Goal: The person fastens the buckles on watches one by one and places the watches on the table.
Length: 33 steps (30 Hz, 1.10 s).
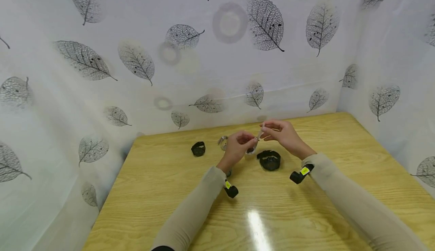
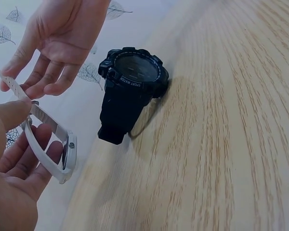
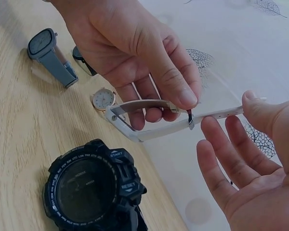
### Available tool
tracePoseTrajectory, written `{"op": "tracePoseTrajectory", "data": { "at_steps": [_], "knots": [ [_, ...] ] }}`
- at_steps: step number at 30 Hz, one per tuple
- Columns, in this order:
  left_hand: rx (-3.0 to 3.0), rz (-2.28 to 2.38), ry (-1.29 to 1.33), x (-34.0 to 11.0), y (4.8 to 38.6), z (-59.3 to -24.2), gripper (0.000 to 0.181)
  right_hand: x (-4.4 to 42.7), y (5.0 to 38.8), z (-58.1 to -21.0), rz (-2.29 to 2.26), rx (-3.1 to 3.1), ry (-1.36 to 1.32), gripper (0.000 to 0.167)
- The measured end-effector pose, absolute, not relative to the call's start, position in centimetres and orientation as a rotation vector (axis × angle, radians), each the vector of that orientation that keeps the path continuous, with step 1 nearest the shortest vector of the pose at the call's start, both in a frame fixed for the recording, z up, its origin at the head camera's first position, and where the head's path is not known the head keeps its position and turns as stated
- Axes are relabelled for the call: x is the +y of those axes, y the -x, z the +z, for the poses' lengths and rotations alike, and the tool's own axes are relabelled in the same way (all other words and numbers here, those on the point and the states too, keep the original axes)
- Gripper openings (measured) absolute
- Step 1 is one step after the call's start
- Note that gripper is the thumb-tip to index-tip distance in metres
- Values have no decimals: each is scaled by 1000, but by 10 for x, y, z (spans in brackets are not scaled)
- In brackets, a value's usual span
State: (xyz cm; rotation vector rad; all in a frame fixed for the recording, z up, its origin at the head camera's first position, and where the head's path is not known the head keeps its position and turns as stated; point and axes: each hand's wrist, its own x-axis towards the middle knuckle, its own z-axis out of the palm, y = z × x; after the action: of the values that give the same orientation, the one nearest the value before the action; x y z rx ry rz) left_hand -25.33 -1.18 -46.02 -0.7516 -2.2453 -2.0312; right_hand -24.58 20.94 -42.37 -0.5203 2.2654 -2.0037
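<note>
Both hands are on a white wristwatch [image 3: 164, 129], raised above the table, its strap bent into a loop. My left hand [image 1: 238, 147] grips the buckle end between thumb and fingers; the strap's other end passes through the metal buckle [image 3: 190, 119]. With thumb and fingertips, my right hand [image 1: 283, 136] pinches the free strap tip [image 2: 12, 83]. The watch case [image 2: 70, 153] hangs near the left fingers, its dial mostly turned away in the left wrist view. A chunky black sport watch [image 1: 270, 161] lies on the table just below the hands.
Another black watch [image 1: 198, 150] lies farther left on the wooden table [image 1: 163, 183]. Behind the left hand is a small round watch with a pale dial [image 3: 104, 99]. A grey-blue square watch [image 3: 50, 55] lies near the left forearm. A leaf-patterned curtain [image 1: 210, 66] borders the table.
</note>
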Motion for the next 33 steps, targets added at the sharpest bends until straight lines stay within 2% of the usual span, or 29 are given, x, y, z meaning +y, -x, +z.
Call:
{"op": "tracePoseTrajectory", "data": {
  "at_steps": [18, 33],
  "knots": [
    [-2307, -1843, 798, -14, 252, -459, 14, 206, 246, -425, -2001, 2278, 520, 40],
    [-2299, -1710, 855, -15, 251, -461, 14, 198, 248, -424, -1896, 2393, 552, 36]
  ]
}}
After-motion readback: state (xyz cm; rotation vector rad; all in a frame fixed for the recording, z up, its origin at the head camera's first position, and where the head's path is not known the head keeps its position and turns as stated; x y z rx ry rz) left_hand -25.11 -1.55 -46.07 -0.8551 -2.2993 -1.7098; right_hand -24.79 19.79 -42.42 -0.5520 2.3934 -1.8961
